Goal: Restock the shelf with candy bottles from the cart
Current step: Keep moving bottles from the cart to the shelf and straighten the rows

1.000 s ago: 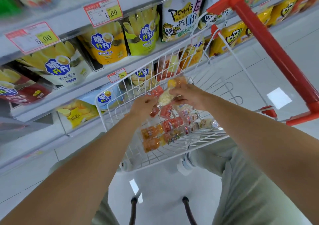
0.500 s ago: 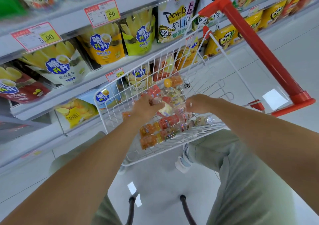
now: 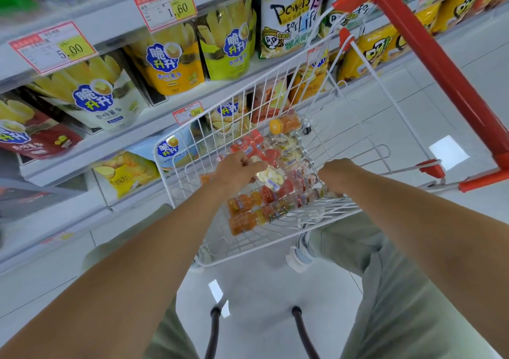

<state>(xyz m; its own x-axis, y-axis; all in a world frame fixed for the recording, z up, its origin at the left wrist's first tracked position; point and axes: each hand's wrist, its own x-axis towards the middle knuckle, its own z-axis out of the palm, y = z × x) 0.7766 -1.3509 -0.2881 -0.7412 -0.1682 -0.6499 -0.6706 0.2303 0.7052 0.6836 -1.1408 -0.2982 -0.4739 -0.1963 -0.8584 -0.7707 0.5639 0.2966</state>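
A white wire cart [image 3: 176, 182] with a red handle [image 3: 429, 55] stands in front of me. Several small candy bottles [image 3: 256, 215] with orange, red and clear contents lie in its basket. My left hand [image 3: 237, 168] is inside the basket, fingers curled round a clear bottle of pale candy [image 3: 271, 178] that rises above the pile. Lower in the basket, my right hand [image 3: 334, 172] curls down among the bottles at the right of the pile; its fingertips are hidden, so what it holds cannot be seen.
White shelves [image 3: 118, 135] on the left carry snack bags [image 3: 176, 64] and red price tags [image 3: 165, 3]. The lowest shelf has a gap at the far left. Pale tiled floor [image 3: 275, 284] lies below. My bent knees in grey-green trousers flank the cart.
My right hand let go of the pale-candy bottle and dropped to the right side of the pile. My left hand now holds that bottle. The view shifted slightly.
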